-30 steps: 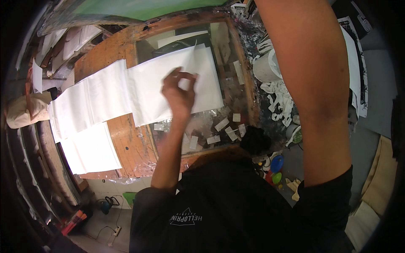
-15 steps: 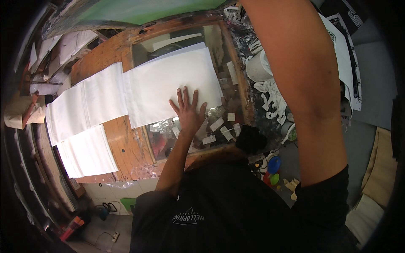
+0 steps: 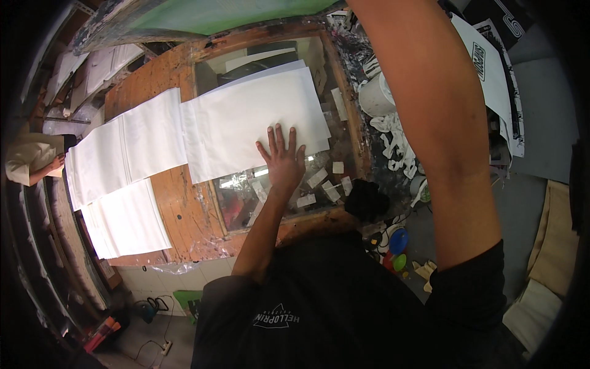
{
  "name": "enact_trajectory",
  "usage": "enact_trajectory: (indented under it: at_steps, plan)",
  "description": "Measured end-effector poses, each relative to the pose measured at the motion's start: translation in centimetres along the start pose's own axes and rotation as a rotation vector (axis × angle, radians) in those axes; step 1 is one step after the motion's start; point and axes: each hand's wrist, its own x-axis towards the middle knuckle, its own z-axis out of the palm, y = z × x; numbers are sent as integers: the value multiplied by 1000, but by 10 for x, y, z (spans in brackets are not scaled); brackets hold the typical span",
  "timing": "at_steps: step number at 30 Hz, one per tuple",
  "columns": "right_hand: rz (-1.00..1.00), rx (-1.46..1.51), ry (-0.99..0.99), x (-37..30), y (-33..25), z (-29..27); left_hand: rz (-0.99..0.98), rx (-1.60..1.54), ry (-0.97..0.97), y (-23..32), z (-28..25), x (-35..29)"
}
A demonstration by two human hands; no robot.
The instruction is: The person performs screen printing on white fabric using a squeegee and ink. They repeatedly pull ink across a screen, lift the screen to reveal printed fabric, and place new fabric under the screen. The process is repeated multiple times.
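My left hand (image 3: 284,163) lies flat near the close edge of a white sheet (image 3: 233,126), fingers spread and pointing away from me. The sheet rests on a glass pane (image 3: 228,212) set in a wooden table, and the edge of another white layer shows beneath its right side. My right arm (image 3: 445,117) reaches up past the top of the head view, so the right hand is out of sight. Just beyond the pane, a wood-edged screen frame with a green face (image 3: 233,21) is tilted up.
More white sheets (image 3: 129,147) and a smaller white stack (image 3: 126,221) cover the table's left. Another person's hand (image 3: 56,163) is at the far left. Pale tape pieces (image 3: 316,178) dot the glass. A white tub (image 3: 373,98) and crumpled rags (image 3: 393,144) stand right.
My left hand has shifted slightly right, still flat on the sheet. More of the under layer shows at the sheet's right edge. The other person's hand has moved toward the sheets.
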Motion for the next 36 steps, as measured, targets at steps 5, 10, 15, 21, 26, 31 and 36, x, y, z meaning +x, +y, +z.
enact_trajectory:
  at_steps: [5,10,15,21,26,31,36]
  plan:
    - [-284,-26,263,-8,29,16,15,-20,-20,7,-2,5]
    - [-249,-55,253,-13,16,19,-2,21,-32,2,-2,0]
    - [-160,-150,184,-13,10,11,4,20,-33,2,-5,-2]
    - [-250,-38,214,-36,18,29,-98,-290,3,3,-28,-5]
    - [-299,-50,495,-101,23,173,-296,-1075,276,11,-166,-16]
    - [-255,18,270,-185,56,339,-986,-1931,26,4,-176,-85]
    - [-148,143,82,-176,71,387,-1343,-1641,-82,-18,-118,-86]
